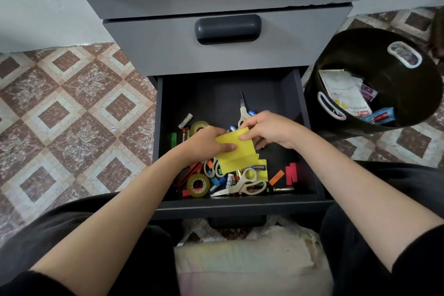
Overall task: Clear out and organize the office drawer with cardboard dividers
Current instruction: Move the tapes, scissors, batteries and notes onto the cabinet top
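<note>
The bottom drawer [310, 170] of a grey cabinet stands pulled out, its dark floor littered at the front. Over the clutter, my left hand [206, 144] and my right hand [266, 128] both pinch a stack of yellow sticky notes [240, 154], the left at its left edge, the right at its top corner. Below lie white-handled scissors [247, 184], two tape rolls [198, 185], several batteries [185, 120], and orange, green and pink paper strips [292, 174]. A second pair of scissors [243, 109] points toward the drawer's back.
A black bin [374, 50] with white handle holes stands right of the drawer, holding papers and wrappers. The closed middle drawer [227, 29] with its dark handle overhangs the open one. Patterned floor tiles [72, 108] spread to the left. My knees flank the drawer front.
</note>
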A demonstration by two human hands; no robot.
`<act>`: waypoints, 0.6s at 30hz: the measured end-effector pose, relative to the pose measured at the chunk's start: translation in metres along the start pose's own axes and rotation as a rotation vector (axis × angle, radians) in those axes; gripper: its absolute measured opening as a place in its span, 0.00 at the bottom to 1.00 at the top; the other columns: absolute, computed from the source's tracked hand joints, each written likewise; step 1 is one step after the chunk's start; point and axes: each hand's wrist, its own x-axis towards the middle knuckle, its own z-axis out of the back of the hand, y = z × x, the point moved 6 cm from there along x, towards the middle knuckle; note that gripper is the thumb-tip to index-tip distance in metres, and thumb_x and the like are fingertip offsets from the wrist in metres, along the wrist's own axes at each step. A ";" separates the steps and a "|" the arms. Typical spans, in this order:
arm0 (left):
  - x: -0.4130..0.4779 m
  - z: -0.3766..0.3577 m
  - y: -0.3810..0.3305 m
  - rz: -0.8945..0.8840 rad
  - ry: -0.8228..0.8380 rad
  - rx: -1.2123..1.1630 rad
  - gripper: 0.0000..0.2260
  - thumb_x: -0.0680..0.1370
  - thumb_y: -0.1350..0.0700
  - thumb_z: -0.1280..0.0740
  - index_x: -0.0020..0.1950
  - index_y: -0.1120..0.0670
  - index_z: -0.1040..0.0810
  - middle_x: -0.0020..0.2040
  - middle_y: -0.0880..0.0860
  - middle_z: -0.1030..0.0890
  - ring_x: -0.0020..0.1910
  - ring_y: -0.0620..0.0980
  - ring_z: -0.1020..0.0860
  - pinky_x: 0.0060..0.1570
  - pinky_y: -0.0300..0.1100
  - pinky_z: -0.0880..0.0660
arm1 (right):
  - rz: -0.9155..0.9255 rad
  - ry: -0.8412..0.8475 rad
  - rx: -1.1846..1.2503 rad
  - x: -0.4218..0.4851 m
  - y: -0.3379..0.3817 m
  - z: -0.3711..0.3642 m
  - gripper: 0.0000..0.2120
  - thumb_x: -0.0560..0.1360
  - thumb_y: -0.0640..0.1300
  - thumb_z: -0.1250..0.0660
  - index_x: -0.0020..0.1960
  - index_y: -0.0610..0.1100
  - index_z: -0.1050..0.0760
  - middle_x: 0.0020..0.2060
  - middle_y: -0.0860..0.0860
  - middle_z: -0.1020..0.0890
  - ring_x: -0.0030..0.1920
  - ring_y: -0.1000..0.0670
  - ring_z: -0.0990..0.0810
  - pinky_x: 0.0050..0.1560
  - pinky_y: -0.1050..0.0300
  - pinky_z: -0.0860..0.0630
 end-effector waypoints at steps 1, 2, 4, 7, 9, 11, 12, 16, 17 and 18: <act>0.000 0.000 0.002 0.026 0.014 -0.001 0.12 0.78 0.52 0.34 0.57 0.58 0.24 0.51 0.55 0.21 0.48 0.54 0.20 0.51 0.46 0.23 | 0.018 -0.019 0.029 0.000 0.001 0.001 0.04 0.73 0.39 0.30 0.47 0.45 0.21 0.39 0.46 0.20 0.39 0.48 0.22 0.41 0.56 0.22; -0.001 0.001 0.005 0.053 0.020 -0.010 0.11 0.78 0.53 0.35 0.55 0.59 0.24 0.48 0.56 0.20 0.44 0.54 0.20 0.49 0.47 0.22 | 0.033 -0.055 0.080 0.000 0.002 0.003 0.02 0.74 0.42 0.30 0.47 0.45 0.21 0.39 0.47 0.20 0.39 0.48 0.22 0.40 0.57 0.22; -0.002 0.008 0.011 0.101 -0.009 -0.012 0.11 0.79 0.56 0.37 0.57 0.61 0.26 0.46 0.58 0.21 0.41 0.55 0.20 0.49 0.48 0.22 | 0.010 -0.167 0.157 0.003 -0.005 0.011 0.07 0.75 0.46 0.33 0.47 0.42 0.21 0.38 0.47 0.20 0.36 0.50 0.23 0.37 0.59 0.24; -0.002 0.019 0.019 0.156 -0.094 -0.062 0.13 0.81 0.59 0.41 0.63 0.63 0.30 0.46 0.57 0.24 0.40 0.56 0.21 0.49 0.49 0.22 | -0.073 -0.297 -0.197 0.011 -0.023 0.016 0.11 0.76 0.42 0.36 0.49 0.36 0.20 0.41 0.45 0.20 0.41 0.48 0.22 0.40 0.57 0.24; -0.002 0.022 0.021 0.166 -0.117 -0.084 0.14 0.81 0.60 0.42 0.67 0.61 0.32 0.44 0.55 0.27 0.40 0.55 0.23 0.49 0.48 0.23 | -0.125 -0.273 -0.443 0.016 -0.037 0.008 0.10 0.75 0.39 0.37 0.51 0.36 0.19 0.48 0.44 0.18 0.49 0.45 0.21 0.50 0.53 0.23; -0.001 0.022 0.021 0.163 -0.115 -0.083 0.15 0.81 0.60 0.43 0.67 0.61 0.32 0.41 0.55 0.26 0.41 0.55 0.23 0.50 0.48 0.24 | -0.190 -0.219 -0.515 0.018 -0.053 0.000 0.10 0.74 0.38 0.37 0.52 0.37 0.20 0.50 0.43 0.19 0.44 0.46 0.21 0.45 0.54 0.22; -0.001 0.021 0.021 0.162 -0.113 -0.072 0.15 0.81 0.59 0.43 0.67 0.61 0.32 0.42 0.56 0.25 0.42 0.55 0.23 0.52 0.49 0.25 | -0.215 -0.194 -0.549 0.017 -0.057 -0.003 0.10 0.74 0.37 0.38 0.52 0.37 0.21 0.49 0.43 0.19 0.40 0.47 0.22 0.40 0.56 0.24; 0.000 0.021 0.022 0.167 -0.114 -0.041 0.17 0.81 0.58 0.42 0.69 0.61 0.34 0.51 0.58 0.24 0.48 0.56 0.23 0.57 0.53 0.25 | -0.238 -0.154 -0.565 0.016 -0.063 -0.008 0.09 0.74 0.37 0.38 0.52 0.38 0.23 0.48 0.43 0.20 0.37 0.47 0.24 0.35 0.57 0.27; -0.001 0.021 0.022 0.168 -0.112 -0.042 0.17 0.81 0.58 0.42 0.69 0.61 0.34 0.53 0.58 0.24 0.48 0.56 0.23 0.57 0.53 0.25 | -0.237 -0.146 -0.572 0.016 -0.062 -0.010 0.08 0.74 0.38 0.37 0.52 0.38 0.23 0.48 0.43 0.20 0.38 0.48 0.25 0.37 0.56 0.27; -0.001 0.021 0.023 0.167 -0.112 -0.039 0.18 0.81 0.58 0.41 0.70 0.61 0.34 0.54 0.59 0.23 0.49 0.56 0.23 0.57 0.53 0.25 | -0.238 -0.130 -0.582 0.016 -0.063 -0.012 0.07 0.74 0.39 0.36 0.50 0.38 0.24 0.46 0.44 0.21 0.39 0.48 0.25 0.38 0.56 0.27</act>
